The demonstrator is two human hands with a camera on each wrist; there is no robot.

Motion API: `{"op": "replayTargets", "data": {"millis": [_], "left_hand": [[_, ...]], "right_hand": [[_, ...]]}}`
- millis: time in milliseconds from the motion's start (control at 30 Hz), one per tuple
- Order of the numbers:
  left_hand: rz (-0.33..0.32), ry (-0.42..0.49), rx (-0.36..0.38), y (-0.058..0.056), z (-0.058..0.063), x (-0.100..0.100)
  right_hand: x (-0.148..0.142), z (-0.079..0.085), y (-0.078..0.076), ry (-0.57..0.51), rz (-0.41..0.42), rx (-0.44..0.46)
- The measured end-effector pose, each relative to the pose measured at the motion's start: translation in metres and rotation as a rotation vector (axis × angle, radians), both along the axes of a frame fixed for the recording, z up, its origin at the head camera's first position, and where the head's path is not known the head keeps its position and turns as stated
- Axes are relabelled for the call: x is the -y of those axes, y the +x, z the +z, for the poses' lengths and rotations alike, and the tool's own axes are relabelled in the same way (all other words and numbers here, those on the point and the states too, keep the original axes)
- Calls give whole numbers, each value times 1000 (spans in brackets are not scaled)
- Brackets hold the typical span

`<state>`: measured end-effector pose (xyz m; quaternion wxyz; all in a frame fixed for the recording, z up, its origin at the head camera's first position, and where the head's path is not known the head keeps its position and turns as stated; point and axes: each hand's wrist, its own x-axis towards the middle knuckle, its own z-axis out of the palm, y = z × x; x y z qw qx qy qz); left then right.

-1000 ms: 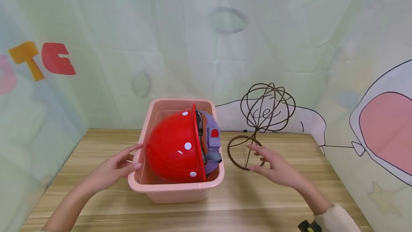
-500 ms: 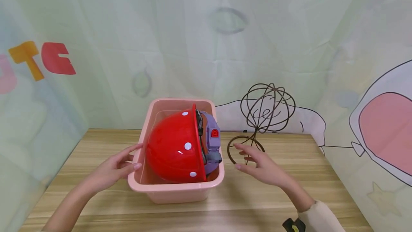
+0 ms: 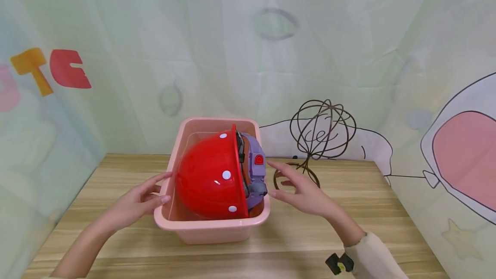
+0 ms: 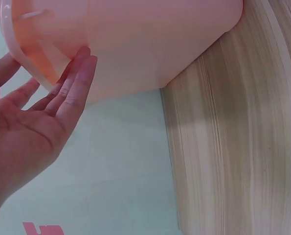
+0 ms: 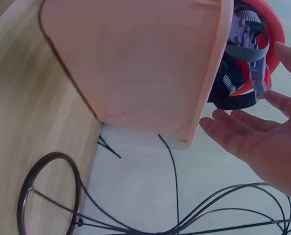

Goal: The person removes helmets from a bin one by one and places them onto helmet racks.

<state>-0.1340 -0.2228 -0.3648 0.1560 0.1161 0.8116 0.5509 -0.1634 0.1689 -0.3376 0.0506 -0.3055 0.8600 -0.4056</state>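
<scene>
A red helmet (image 3: 207, 178) with white dots lies on its side in a pink plastic bin (image 3: 211, 226), its opening facing right. Its purple-grey inner harness (image 3: 255, 180) stands out over the bin's right rim. My left hand (image 3: 131, 210) touches the left side of the bin at the rim; the left wrist view shows its fingers extended along the outer wall. At the right rim, close beside the harness, my right hand (image 3: 304, 190) holds nothing, thumb and fingers spread. The right wrist view has its fingertips right by the rim and harness.
Behind my right hand stands a dark wire stand (image 3: 308, 156) with a balloon-shaped cage top and a ring base. The wooden table (image 3: 348, 227) meets a printed cloth backdrop (image 3: 217, 55) at the back and sides.
My right hand has moved left from in front of the wire stand's base to the bin's right rim. The left hand, bin and helmet stay put.
</scene>
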Motion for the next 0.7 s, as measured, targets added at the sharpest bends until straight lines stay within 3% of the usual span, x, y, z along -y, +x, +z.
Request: {"op": "replayTargets", "data": {"millis": [300, 700], "left_hand": [[0, 0, -1, 0, 1, 0], [-4, 3, -8, -1, -1, 1]], "right_hand": [[13, 12, -3, 25, 1, -55], [26, 27, -1, 103, -28, -19]]}}
